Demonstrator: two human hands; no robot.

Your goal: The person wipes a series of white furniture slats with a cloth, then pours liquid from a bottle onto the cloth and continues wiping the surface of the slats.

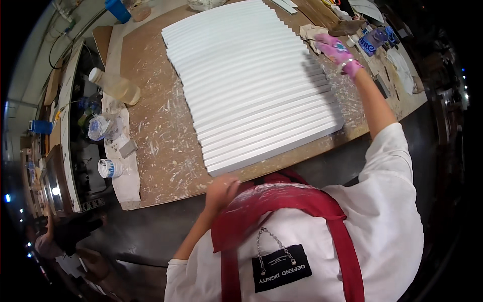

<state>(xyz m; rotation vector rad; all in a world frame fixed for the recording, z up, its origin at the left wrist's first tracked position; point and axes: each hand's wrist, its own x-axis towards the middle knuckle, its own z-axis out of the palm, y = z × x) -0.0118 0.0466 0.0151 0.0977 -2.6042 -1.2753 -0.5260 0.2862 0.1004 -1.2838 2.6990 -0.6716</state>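
Right hand touched cloth, left hand blurred; neither grip was discernible. Between them, strips already lay aligned.

Lettering on black shirt patch and blue bottle label

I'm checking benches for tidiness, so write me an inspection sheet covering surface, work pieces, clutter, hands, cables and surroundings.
Surface: brown board on the table, marked with white smears.
Job's things: long white strips side by side, ends uneven; tan cloth beyond their right side.
Clutter: at left, a white-capped bottle, crumpled plastic and grey block; at right, a purple-and-blue bottle.
Hands: right hand, pink-gloved, at the cloth, grip unclear; left hand, bare and blurred, near the front edge.
Cables: thin dark cable, upper left, off the table.
Surroundings: another person, partly visible, lower left.
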